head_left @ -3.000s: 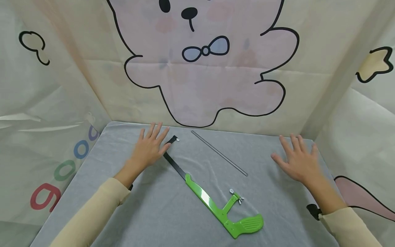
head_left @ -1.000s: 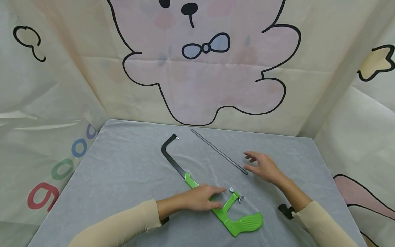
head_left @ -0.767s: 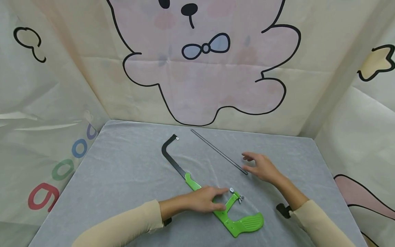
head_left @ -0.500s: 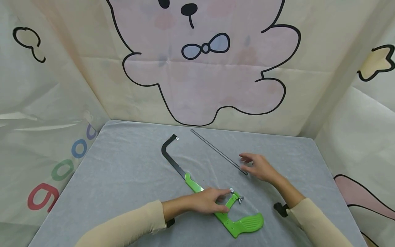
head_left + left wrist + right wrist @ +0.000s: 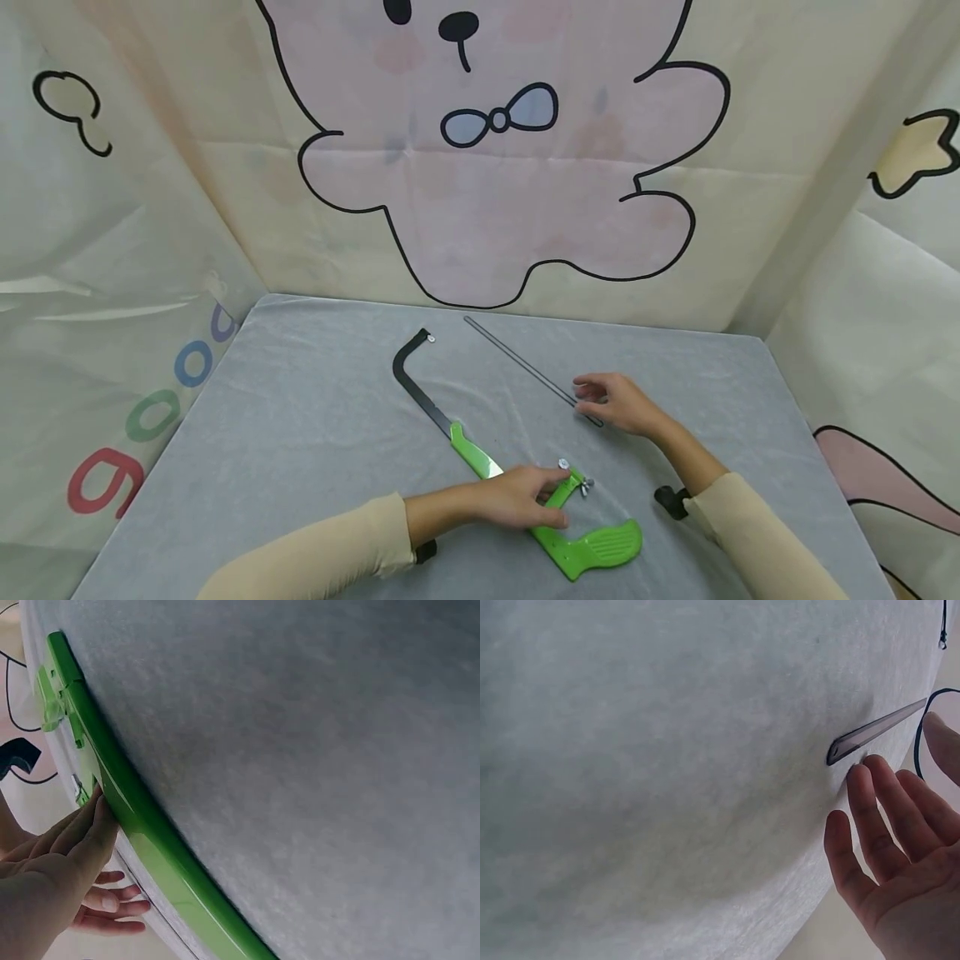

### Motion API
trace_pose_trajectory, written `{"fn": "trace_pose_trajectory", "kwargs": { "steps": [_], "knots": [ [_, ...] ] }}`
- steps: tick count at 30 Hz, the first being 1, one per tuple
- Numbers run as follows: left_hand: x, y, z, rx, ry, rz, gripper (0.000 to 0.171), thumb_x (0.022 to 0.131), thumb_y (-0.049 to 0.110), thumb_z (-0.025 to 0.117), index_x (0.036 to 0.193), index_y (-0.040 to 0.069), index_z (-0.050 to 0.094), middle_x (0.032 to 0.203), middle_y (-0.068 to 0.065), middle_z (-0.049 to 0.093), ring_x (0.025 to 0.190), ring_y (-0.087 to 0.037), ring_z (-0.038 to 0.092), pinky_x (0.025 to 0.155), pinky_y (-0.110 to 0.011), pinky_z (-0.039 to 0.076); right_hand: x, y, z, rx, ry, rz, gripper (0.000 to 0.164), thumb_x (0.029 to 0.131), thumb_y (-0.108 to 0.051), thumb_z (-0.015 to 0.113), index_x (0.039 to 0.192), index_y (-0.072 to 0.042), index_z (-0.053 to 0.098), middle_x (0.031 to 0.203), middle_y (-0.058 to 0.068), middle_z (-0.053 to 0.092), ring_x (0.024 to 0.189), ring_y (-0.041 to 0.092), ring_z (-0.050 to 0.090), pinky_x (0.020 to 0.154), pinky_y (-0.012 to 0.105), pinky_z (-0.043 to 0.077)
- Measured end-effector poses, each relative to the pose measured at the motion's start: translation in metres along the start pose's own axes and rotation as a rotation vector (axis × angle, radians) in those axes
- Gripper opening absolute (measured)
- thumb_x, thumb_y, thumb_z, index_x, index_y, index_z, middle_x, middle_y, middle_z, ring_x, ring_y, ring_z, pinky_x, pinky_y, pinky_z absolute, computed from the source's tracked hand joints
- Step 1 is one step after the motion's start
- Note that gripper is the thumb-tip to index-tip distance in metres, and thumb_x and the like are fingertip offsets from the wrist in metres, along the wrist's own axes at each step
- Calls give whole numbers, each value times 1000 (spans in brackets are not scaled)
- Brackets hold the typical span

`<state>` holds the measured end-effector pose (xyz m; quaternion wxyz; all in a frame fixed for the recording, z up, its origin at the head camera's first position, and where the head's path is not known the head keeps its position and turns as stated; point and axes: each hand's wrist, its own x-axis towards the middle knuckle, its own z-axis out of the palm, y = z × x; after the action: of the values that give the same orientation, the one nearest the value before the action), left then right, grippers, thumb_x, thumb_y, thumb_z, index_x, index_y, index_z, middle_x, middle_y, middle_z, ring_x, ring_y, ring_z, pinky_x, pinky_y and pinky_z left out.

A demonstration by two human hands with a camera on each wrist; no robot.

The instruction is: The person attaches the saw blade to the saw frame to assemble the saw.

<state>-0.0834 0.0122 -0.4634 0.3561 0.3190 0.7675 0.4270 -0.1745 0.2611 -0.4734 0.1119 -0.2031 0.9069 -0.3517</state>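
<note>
The green saw frame (image 5: 476, 457), lying on the grey table (image 5: 315, 408), should be stiff, best held by its handle (image 5: 611, 547); the thin strip (image 5: 521, 362) beyond is probably light and springy. Your left hand (image 5: 519, 498) seems to touch the frame, your right hand (image 5: 621, 406) is beside the strip, both with fingers loosely bent, gripping nothing, closer together than three seconds ago.

Pale, creased fabric walls (image 5: 757, 108) enclose a grey-covered table (image 5: 315, 417); the rear one bears a pink cartoon animal (image 5: 525, 200) with blue bow (image 5: 499, 120), the left coloured letters (image 5: 131, 425), the right a yellow shape (image 5: 911, 154).
</note>
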Motion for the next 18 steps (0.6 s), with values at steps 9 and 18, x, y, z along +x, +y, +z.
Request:
{"fn": "trace_pose_trajectory", "kwargs": {
  "steps": [9,18],
  "knots": [
    [3,0,11,-57,129,-61,53,84,10,74,132,-5,58,96,-2,71,92,-4,65,80,-16,48,10,-5,6,-22,-19,12,41,88,-8,74,123,11,61,105,19,72,96,30,70,83,46,54],
    [10,-5,16,44,234,-10,21,77,-2,72,72,5,53,65,10,51,63,4,47,58,-11,38,19,-8,5,-42,-8,12,39,85,-4,75,119,11,63,101,16,72,92,27,69,81,44,54]
  ]
}}
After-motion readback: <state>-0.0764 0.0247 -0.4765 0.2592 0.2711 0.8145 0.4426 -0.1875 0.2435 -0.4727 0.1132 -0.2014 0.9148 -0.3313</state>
